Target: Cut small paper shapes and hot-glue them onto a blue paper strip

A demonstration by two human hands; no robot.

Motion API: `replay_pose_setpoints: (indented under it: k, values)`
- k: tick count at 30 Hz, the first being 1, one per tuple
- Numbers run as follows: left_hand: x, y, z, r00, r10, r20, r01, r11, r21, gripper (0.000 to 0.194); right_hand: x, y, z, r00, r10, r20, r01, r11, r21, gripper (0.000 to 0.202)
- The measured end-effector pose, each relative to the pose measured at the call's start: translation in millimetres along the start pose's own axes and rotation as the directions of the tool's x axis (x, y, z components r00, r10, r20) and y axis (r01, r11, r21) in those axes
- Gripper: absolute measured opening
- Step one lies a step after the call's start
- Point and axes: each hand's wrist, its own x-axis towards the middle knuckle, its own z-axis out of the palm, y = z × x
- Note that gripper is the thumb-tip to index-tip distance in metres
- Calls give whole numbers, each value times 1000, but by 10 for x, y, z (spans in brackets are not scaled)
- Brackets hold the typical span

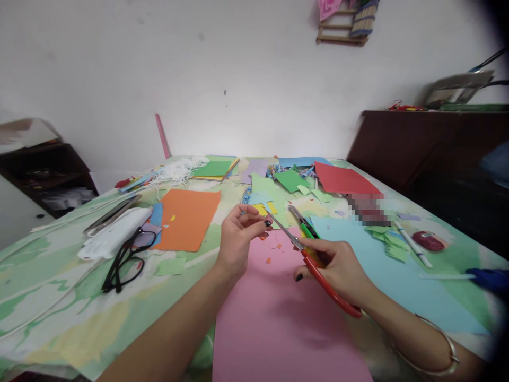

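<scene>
Holding red-handled metal scissors above a smooth pink paper sheet.
Blades: slim, grey, tapering to a point; handles: long, curved, glossy. The bare right hand has its fingers gripping the handles. The bare left hand has thumb and index fingertips closed on a small, thin reddish paper scrap, partly hidden, just beside the blade tips. Pink sheet: flat, extending toward the near edge of the green-and-white patterned table; irregular orange paper crumbs lie toward the sheet's far edge.
</scene>
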Motion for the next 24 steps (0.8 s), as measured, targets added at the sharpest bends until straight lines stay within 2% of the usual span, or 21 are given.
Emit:
replay_pose_setpoints:
  k: [5, 8, 11, 17, 20, 24]
  values:
    - [7, -4, 12, 1000, -14, 5, 14, 1000, 2, 26, 75, 36, -68, 997, 61, -42, -72, 935, -348, 35]
    - [-7, -6, 27, 998, -40, 53, 40, 999, -1, 26, 89, 44, -71, 995, 96, 18, -77, 888, -454, 47]
    - [-26, -12, 45, 992, -77, 98, 77, 997, 6, 27, 63, 11, -35, 987, 56, 153, 20, 891, -454, 49]
    - [-42, -46, 69, 979, -119, 167, 111, 992, 53, 29, -8, -95, -10, 941, -130, 313, 246, 897, -367, 15]
    - [-50, -73, 77, 972, -135, 191, 122, 990, 76, 30, -24, -75, -16, 939, -179, 293, 273, 906, -322, 15]
    - [-75, -123, 85, 958, -159, 239, 137, 985, 103, 29, -19, -23, -15, 980, -149, 133, 177, 955, -239, 17]
